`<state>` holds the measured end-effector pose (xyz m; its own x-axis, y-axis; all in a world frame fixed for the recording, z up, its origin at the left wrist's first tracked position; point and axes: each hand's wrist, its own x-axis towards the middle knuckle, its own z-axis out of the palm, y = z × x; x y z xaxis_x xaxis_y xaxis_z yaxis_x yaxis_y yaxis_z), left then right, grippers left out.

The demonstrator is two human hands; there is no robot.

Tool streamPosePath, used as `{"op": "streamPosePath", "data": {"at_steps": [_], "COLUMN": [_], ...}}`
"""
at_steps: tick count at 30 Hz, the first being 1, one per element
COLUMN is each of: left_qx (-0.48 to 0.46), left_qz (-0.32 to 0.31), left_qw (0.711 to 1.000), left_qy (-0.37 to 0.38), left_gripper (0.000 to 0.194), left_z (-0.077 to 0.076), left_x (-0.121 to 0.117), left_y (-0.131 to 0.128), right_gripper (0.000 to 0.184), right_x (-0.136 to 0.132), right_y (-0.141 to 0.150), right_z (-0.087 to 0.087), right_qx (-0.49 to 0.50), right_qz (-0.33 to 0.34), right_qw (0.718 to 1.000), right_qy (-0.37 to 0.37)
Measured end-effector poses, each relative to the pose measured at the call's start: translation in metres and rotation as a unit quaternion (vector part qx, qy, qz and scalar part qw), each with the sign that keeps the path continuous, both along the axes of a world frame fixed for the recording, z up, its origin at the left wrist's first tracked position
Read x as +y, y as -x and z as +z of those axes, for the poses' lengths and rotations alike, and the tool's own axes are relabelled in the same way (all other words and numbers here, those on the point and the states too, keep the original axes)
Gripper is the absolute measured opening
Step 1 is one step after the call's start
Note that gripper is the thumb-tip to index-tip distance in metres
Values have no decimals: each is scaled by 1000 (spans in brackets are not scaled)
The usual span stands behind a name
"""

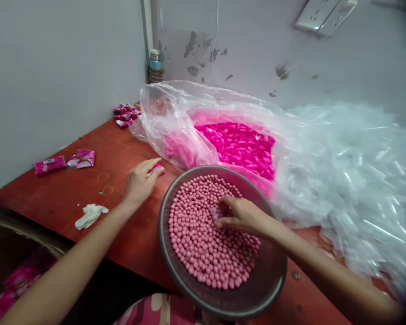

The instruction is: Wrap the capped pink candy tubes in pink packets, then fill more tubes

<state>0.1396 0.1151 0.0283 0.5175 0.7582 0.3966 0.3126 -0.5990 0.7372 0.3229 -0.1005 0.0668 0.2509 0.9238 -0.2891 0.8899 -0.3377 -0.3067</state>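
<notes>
A round dark bowl (165,253) holds a heap of small pink balls (203,243). Down among the balls, my right hand (238,214) has its fingers curled round a small clear plastic piece (217,214), partly hidden by the fingers. To the left of the bowl, just above the red tabletop (131,243), my left hand (140,180) pinches a bright pink plastic cap (158,169). Similar pink plastic caps (237,146) lie in a heap inside an open clear bag (176,106) behind the bowl.
Many clear plastic pieces (341,171) are piled on the right. Pink printed packets (50,165) lie at the left, with more packets (126,115) by the wall. A white crumpled scrap (90,215) sits near the table's left edge. A small bottle (154,61) stands in the corner.
</notes>
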Motion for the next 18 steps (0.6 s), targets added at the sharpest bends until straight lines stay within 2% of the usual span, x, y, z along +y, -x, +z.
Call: {"op": "streamPosePath", "data": {"at_steps": [3,6,10,14,16,18], "left_qx": [-36,-32,14,24,-1,-29], "left_qz": [-64,-171,-268,-332,-358,-374], "left_qw": [997,984,960,933,914,887], "left_qy": [-4,39,84,137,188,268], "left_gripper": [32,31,34,28,23,23], "left_z": [30,46,44,37,34,32], "left_x": [-33,-65,-89,-94,-93,-91], "left_y": [-1,-5,-14,-22,-26,-28], "right_gripper": [37,32,19,20,23,25], "right_x": [1,1,-6,-11,-11,-10], "right_y": [6,9,11,25,32,33], "right_z": [-8,-11,-8,-5,-1,5], "right_qx": [10,67,174,320,390,427], "right_qz": [-10,-44,-88,-109,-117,-114], "right_qw": [1000,996,974,914,883,870], "right_qy": [-9,-23,-117,-226,-235,-221]}}
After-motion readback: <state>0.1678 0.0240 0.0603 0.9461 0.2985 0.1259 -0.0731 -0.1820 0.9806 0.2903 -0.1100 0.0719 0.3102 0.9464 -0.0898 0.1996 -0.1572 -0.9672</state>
